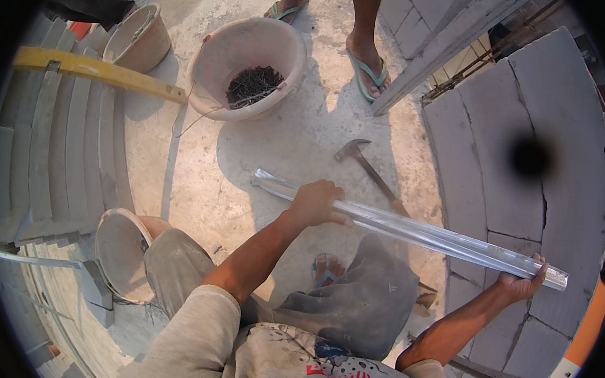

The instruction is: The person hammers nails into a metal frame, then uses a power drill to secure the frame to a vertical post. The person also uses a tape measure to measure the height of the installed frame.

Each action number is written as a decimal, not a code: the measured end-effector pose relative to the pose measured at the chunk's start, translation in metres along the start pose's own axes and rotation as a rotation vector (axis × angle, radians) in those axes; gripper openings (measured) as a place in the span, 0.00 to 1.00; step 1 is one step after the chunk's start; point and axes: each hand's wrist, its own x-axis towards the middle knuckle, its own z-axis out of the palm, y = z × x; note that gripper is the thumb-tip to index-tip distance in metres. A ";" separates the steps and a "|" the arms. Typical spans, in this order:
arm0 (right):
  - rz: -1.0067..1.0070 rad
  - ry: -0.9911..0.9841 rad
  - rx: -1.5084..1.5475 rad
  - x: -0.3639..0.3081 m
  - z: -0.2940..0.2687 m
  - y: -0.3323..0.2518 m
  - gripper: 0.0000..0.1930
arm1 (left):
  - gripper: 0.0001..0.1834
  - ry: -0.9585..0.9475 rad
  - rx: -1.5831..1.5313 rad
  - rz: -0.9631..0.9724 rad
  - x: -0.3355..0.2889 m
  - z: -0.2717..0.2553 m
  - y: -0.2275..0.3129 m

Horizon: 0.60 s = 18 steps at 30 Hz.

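Across my lap I hold a long, shiny silver bundle of thin metal strips or channels [424, 234]. Its left end points up over the concrete floor, and the right end reaches in front of the block wall. My left hand [315, 204] is closed over the bundle towards its left end. Close to the other end, my right hand [524, 280] grips it from below. Beyond the bundle a claw hammer [367, 167] lies on the floor, its head away from me and part of its handle hidden behind the strips.
A large bucket [209, 65] holding dark, thin pieces stands ahead, with smaller buckets [162, 42] at left. A yellow spirit level [115, 73] juts over stacked blocks [76, 147]. On the right rises a block wall [468, 144]. Another person's sandalled foot [367, 65] is beside a post [428, 55].
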 end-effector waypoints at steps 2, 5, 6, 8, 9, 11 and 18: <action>0.016 -0.009 -0.003 -0.002 0.018 0.002 0.16 | 0.38 0.039 -0.021 -0.005 0.001 0.004 -0.003; 0.018 0.055 -0.036 -0.010 0.041 0.007 0.16 | 0.41 0.106 0.009 0.003 0.005 0.008 -0.009; 0.001 0.088 -0.050 -0.014 0.044 0.007 0.16 | 0.43 0.124 0.028 0.022 0.005 0.009 -0.010; 0.026 0.096 -0.070 -0.021 0.047 0.007 0.17 | 0.41 0.126 0.010 0.013 0.004 0.013 -0.012; 0.014 0.114 -0.087 -0.024 0.048 0.005 0.17 | 0.41 0.115 0.017 0.001 0.004 0.014 -0.014; 0.039 0.119 -0.069 -0.025 0.049 0.002 0.16 | 0.41 0.176 -0.010 0.064 0.004 0.017 -0.017; 0.055 -0.059 0.028 -0.035 0.074 -0.007 0.18 | 0.45 0.237 -0.025 0.160 0.010 0.016 -0.024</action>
